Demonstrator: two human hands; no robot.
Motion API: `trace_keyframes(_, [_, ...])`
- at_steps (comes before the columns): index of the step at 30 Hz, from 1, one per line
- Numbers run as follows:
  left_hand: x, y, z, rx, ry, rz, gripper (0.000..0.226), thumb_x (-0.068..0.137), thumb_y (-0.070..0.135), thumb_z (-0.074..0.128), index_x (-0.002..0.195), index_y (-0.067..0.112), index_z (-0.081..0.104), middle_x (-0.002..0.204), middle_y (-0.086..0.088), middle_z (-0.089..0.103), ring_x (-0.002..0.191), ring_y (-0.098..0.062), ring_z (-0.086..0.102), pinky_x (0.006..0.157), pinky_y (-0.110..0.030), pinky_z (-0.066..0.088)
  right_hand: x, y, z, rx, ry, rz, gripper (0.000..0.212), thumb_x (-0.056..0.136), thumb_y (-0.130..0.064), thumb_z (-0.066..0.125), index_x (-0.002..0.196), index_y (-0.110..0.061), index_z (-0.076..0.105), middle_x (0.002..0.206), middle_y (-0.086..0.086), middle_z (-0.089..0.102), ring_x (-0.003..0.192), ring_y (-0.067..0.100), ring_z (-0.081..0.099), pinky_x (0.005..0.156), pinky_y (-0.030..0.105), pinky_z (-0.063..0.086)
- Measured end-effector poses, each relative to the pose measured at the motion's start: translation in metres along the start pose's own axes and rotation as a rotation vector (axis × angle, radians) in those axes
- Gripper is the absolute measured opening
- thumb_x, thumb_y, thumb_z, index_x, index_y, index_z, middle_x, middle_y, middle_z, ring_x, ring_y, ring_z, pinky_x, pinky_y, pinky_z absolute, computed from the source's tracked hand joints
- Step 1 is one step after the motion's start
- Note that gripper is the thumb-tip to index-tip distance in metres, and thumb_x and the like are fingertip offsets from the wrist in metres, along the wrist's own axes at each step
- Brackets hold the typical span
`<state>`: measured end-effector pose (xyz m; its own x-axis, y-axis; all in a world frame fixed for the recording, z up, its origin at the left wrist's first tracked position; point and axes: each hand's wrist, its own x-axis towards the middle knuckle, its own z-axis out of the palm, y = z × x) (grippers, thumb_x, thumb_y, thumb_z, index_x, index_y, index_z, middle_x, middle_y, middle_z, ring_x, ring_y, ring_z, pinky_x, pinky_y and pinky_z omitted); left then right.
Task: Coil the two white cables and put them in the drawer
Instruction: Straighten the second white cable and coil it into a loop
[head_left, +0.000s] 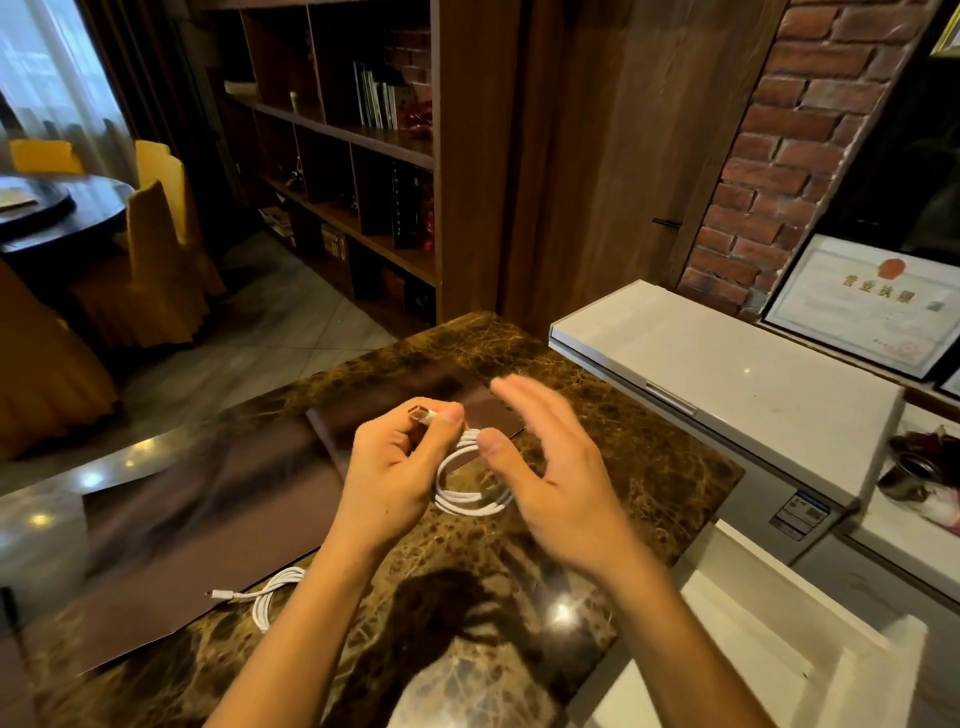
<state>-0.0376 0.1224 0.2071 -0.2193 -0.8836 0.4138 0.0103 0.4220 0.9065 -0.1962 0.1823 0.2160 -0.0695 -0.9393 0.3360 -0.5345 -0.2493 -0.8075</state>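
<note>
Left hand (397, 470) is pinching the plug end of a coiled white cable (470, 480) above the marble counter (649, 467); right hand (553, 470) is hovering beside the coil, fingers spread. A second white cable (275, 595) is lying on the counter near the left forearm.

Both forearms reach fwd over the marble counter. Left hand (400, 462) curled, thumb and fingers pinching a white cable (470, 483) by its plug end; right hand (550, 462) open beside it, fingers spread and blurred, thumb touching the coil.
</note>
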Motion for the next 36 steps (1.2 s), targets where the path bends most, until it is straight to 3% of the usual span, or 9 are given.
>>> trace_keyframes(2, [0.002, 0.004, -0.001, -0.041, -0.075, -0.022, 0.026, 0.096, 0.029, 0.056, 0.083, 0.013, 0.073, 0.073, 0.003, 0.073, 0.066, -0.009, 0.067, 0.062, -0.022, 0.053, 0.008, 0.001, -0.006, 0.006, -0.149, 0.01, 0.04, 0.101, -0.051, 0.047, 0.12, -0.024, 0.069, 0.113, -0.007, 0.071, 0.105, 0.007, 0.066, 0.092, 0.042, 0.054])
trace_keyframes(5, [0.004, 0.007, 0.003, -0.031, -0.016, -0.052, 0.028, 0.093, 0.034, 0.06, 0.087, 0.012, 0.076, 0.078, -0.003, 0.076, 0.07, -0.017, 0.071, 0.065, -0.027, 0.057, 0.009, 0.003, 0.002, 0.03, -0.06, -0.034, 0.042, 0.105, -0.043, 0.042, 0.088, -0.013, 0.067, 0.076, 0.003, 0.068, 0.071, 0.018, 0.065, 0.067, 0.048, 0.053])
trace_keyframes(8, [0.0, 0.01, 0.015, -0.141, 0.186, -0.166, 0.027, 0.085, 0.042, 0.066, 0.095, 0.019, 0.076, 0.081, -0.004, 0.077, 0.07, -0.015, 0.072, 0.065, -0.028, 0.059, 0.003, 0.005, 0.02, 0.15, 0.136, -0.003, 0.034, 0.107, -0.03, 0.043, 0.089, -0.012, 0.066, 0.075, 0.001, 0.069, 0.065, 0.012, 0.066, 0.059, 0.034, 0.054])
trace_keyframes(12, [-0.01, 0.01, 0.024, -0.411, 0.28, -0.335, 0.033, 0.084, 0.039, 0.069, 0.101, 0.011, 0.074, 0.065, -0.002, 0.068, 0.045, -0.009, 0.052, 0.041, -0.018, 0.045, 0.0, 0.008, 0.038, 0.235, 0.364, 0.092, 0.03, 0.107, -0.028, 0.041, 0.097, -0.013, 0.065, 0.085, 0.001, 0.07, 0.073, 0.012, 0.069, 0.061, 0.029, 0.057])
trace_keyframes(15, [-0.021, 0.008, 0.025, -0.522, 0.3, -0.37, 0.019, 0.092, 0.017, 0.068, 0.104, 0.005, 0.076, 0.076, -0.007, 0.074, 0.058, -0.01, 0.06, 0.05, -0.02, 0.052, 0.002, 0.01, 0.04, 0.244, 0.439, 0.093, 0.027, 0.108, -0.029, 0.04, 0.097, -0.019, 0.063, 0.085, -0.003, 0.068, 0.075, 0.013, 0.068, 0.062, 0.029, 0.056])
trace_keyframes(21, [-0.03, 0.018, 0.025, -0.48, 0.418, -0.309, 0.019, 0.086, 0.026, 0.066, 0.094, 0.021, 0.082, 0.093, -0.009, 0.08, 0.089, -0.02, 0.075, 0.091, -0.044, 0.057, 0.004, 0.01, 0.042, 0.184, 0.511, 0.084, 0.025, 0.108, -0.026, 0.041, 0.093, -0.021, 0.061, 0.076, -0.009, 0.065, 0.071, 0.011, 0.065, 0.06, 0.03, 0.056])
trace_keyframes(25, [-0.032, 0.026, 0.026, -0.458, 0.38, -0.238, 0.018, 0.086, 0.027, 0.065, 0.088, 0.028, 0.083, 0.091, -0.005, 0.079, 0.093, -0.019, 0.074, 0.095, -0.045, 0.056, 0.006, 0.005, 0.045, 0.134, 0.549, 0.074, 0.024, 0.107, -0.021, 0.044, 0.09, -0.018, 0.06, 0.074, -0.012, 0.063, 0.069, -0.001, 0.062, 0.056, 0.009, 0.044])
trace_keyframes(31, [-0.034, 0.02, 0.02, -0.209, 0.237, -0.115, 0.017, 0.087, 0.024, 0.071, 0.098, 0.019, 0.082, 0.106, -0.001, 0.074, 0.097, -0.021, 0.073, 0.085, -0.038, 0.059, 0.004, 0.005, 0.046, 0.103, 0.535, 0.015, 0.022, 0.106, -0.027, 0.044, 0.097, -0.018, 0.062, 0.081, -0.012, 0.067, 0.072, 0.002, 0.066, 0.056, 0.01, 0.046])
trace_keyframes(36, [-0.032, 0.017, 0.015, -0.032, 0.27, -0.062, 0.014, 0.077, 0.027, 0.081, 0.09, 0.025, 0.083, 0.112, 0.001, 0.069, 0.094, -0.016, 0.074, 0.081, -0.033, 0.063, -0.001, 0.0, 0.048, 0.164, 0.497, 0.004, 0.022, 0.106, -0.025, 0.044, 0.093, -0.019, 0.06, 0.069, -0.009, 0.062, 0.062, 0.007, 0.06, 0.052, 0.017, 0.044])
